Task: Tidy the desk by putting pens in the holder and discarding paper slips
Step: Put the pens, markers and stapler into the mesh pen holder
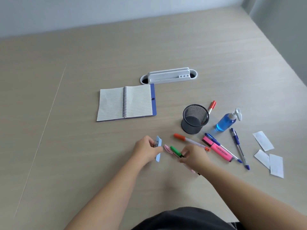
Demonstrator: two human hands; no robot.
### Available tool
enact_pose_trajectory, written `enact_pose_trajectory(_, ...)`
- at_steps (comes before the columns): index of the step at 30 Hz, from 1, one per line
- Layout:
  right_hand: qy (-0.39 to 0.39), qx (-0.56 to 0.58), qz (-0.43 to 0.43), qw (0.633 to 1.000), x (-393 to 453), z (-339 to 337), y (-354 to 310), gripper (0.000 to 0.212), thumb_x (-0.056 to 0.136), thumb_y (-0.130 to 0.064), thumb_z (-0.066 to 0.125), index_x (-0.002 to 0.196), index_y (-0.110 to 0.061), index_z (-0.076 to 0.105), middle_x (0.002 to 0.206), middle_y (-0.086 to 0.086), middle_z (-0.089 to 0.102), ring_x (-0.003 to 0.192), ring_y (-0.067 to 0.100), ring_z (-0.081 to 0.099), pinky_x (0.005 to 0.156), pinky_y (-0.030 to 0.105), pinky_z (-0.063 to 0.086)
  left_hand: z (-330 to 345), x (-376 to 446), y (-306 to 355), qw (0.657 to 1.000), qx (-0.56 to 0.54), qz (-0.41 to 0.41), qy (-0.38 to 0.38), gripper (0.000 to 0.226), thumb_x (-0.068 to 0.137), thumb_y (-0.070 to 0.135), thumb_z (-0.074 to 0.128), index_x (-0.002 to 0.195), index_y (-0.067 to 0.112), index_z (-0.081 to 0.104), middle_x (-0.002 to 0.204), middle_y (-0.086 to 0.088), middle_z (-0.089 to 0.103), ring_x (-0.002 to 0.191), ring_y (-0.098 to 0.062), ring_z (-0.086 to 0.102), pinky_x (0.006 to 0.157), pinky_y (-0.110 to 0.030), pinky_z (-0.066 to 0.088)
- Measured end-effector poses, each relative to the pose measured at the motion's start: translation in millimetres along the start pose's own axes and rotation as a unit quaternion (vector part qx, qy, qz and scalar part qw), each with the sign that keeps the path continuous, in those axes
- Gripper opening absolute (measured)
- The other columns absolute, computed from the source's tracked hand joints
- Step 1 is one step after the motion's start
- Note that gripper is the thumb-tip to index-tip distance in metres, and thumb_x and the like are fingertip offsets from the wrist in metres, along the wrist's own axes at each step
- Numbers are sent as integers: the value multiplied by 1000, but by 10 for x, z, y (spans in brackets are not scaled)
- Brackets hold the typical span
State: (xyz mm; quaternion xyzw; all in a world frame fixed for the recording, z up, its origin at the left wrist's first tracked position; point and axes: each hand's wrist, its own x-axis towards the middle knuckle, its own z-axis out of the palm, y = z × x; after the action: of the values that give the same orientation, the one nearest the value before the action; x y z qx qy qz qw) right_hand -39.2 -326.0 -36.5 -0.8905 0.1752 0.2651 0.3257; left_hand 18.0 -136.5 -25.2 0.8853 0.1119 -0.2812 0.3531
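A black mesh pen holder (194,119) stands right of centre, with nothing visible inside it. My left hand (146,150) grips a light blue stapler (158,149). My right hand (193,156) closes on a green-capped marker (176,151) and a pink pen (168,149) lying beside it. An orange-capped pen (187,140), a pink highlighter (217,151) and two blue pens (239,147) lie on the desk to the right. Another orange-capped pen (212,106) rests behind the holder. Three white paper slips (263,141) sit at the far right.
An open spiral notebook (126,102) lies left of the holder. A white desk tray (168,76) sits behind it. A blue sanitizer pump bottle (228,120) stands right of the holder. The desk's right edge (282,58) runs diagonally.
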Motion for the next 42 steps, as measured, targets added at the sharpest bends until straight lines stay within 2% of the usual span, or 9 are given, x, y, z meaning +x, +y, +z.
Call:
enact_pose_trajectory(2, 26, 31, -1, 999, -50, -77, -25, 18, 73, -30, 78, 78, -23, 62, 85, -1, 65, 78, 14, 57, 59, 24, 41, -72, -22, 87, 995, -94, -14, -20, 30, 70, 26, 72, 95, 15, 59, 92, 1, 68, 65, -14, 66, 56, -27, 53)
enact_pose_trajectory(6, 146, 124, -30, 981, -235, -443, -114, 19, 75, -32, 78, 80, -20, 64, 68, -6, 59, 64, 13, 55, 52, 24, 40, -184, -14, 412, 971, -233, 47, -38, 38, 67, 22, 81, 96, 20, 57, 102, -8, 71, 84, -21, 70, 77, -42, 60)
enact_pose_trajectory(13, 320, 296, -81, 896, -300, -1232, -265, 12, 80, -24, 73, 84, -17, 64, 67, -11, 63, 52, -5, 55, 54, 11, 43, -136, 122, 1109, 968, -118, 209, 67, 34, 75, 39, 78, 95, 18, 61, 76, 13, 60, 79, -17, 61, 74, -33, 49)
enact_pose_trajectory(15, 331, 297, -88, 892, -225, -1268, -280, 11, 81, -23, 72, 86, -15, 65, 70, -10, 64, 53, -7, 56, 53, 6, 42, -104, 162, 1159, 963, -82, 239, 93, 31, 80, 38, 74, 96, 17, 58, 77, 12, 60, 79, -19, 60, 69, -30, 45)
enact_pose_trajectory(19, 324, 270, -78, 903, -78, -1228, -253, 14, 83, -22, 70, 94, -14, 65, 76, -7, 64, 66, 5, 59, 68, 21, 47, -30, 200, 1196, 955, -43, 276, 104, 29, 84, 36, 71, 93, 13, 56, 80, 7, 63, 75, -20, 63, 61, -26, 43)
enact_pose_trajectory(30, 282, 164, -88, 941, 90, -949, -73, 19, 84, -17, 68, 102, -12, 67, 85, 0, 64, 77, 15, 57, 76, 30, 49, 128, 163, 1074, 926, 113, 345, 104, 28, 83, 34, 72, 105, 20, 61, 90, 3, 60, 80, -17, 53, 66, -28, 42)
enact_pose_trajectory(34, 278, 139, -103, 945, 81, -916, -22, 26, 82, -16, 70, 108, -13, 66, 91, -1, 66, 81, 13, 56, 73, 24, 42, 179, 150, 983, 933, 89, 333, 100, 27, 82, 33, 72, 106, 24, 60, 100, 3, 65, 78, -17, 61, 71, -35, 52)
enact_pose_trajectory(38, 293, 157, -130, 934, -34, -881, 121, 40, 80, -13, 72, 118, -19, 64, 103, -4, 62, 80, 10, 56, 71, 8, 40, 193, 81, 863, 960, 1, 267, 88, 62, 78, 36, 77, 131, 27, 46, 115, 8, 56, 88, -15, 61, 74, -29, 48)
enact_pose_trajectory(42, 318, 199, -104, 921, -197, -744, 357, 42, 81, -8, 69, 120, -20, 59, 99, 0, 63, 77, 12, 56, 69, 14, 41, 281, 84, 585, 982, -48, 169, 65, 70, 75, 31, 81, 133, 21, 43, 115, 5, 56, 88, -12, 55, 56, -11, 42)
